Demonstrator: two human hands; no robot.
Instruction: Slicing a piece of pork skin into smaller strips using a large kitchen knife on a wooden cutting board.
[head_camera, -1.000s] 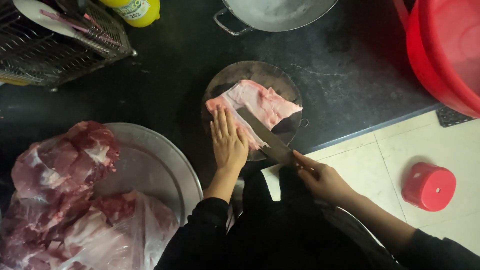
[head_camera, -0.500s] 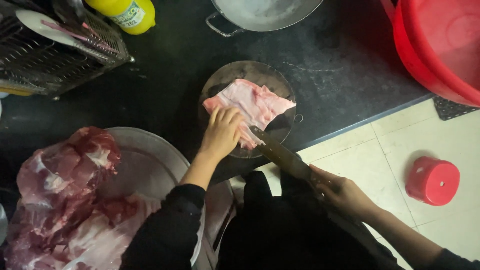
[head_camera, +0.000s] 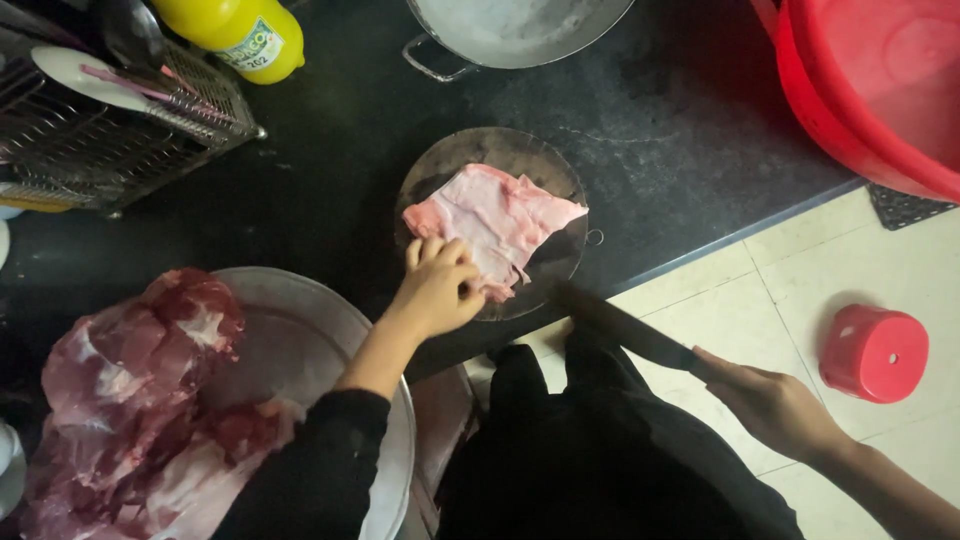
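Your left hand (head_camera: 438, 290) rests with its fingers curled down on the near-left corner of a slab of pale pink meat (head_camera: 497, 225), pinning it rather than gripping it. The meat lies flat on a round, dark, worn chopping board (head_camera: 530, 160) just beyond your knuckles. It is a thin, soft, irregular sheet with a ragged edge; its long axis runs from under your left hand up and away to the right, ending in a pointed corner that aims toward the far right rim of the board. The surface looks smooth and fatty, with faint folds.

Your right hand (head_camera: 775, 405) is clenched around the handle of a knife (head_camera: 630, 328), well apart from the meat and held out over the tiled floor (head_camera: 760, 290). The broad, dark blade slants from your right hand up and to the left, its tip pointing at the near edge of the board, close to your left hand but not touching the meat.

The board sits on a black, speckled stone table (head_camera: 330, 190). To the left of your left forearm a large round metal basin (head_camera: 300, 320) holds big, lumpy pieces of red meat (head_camera: 130, 400) streaked with white fat. Beyond your left hand stands a wire dish rack (head_camera: 120, 140), with a yellow bottle (head_camera: 235, 35) behind it. Straight ahead is a metal pot (head_camera: 510, 30) with a loop handle. Far to the right is a big red plastic tub (head_camera: 870, 90), and a small red stool (head_camera: 875, 352) stands on the floor just past your right hand.
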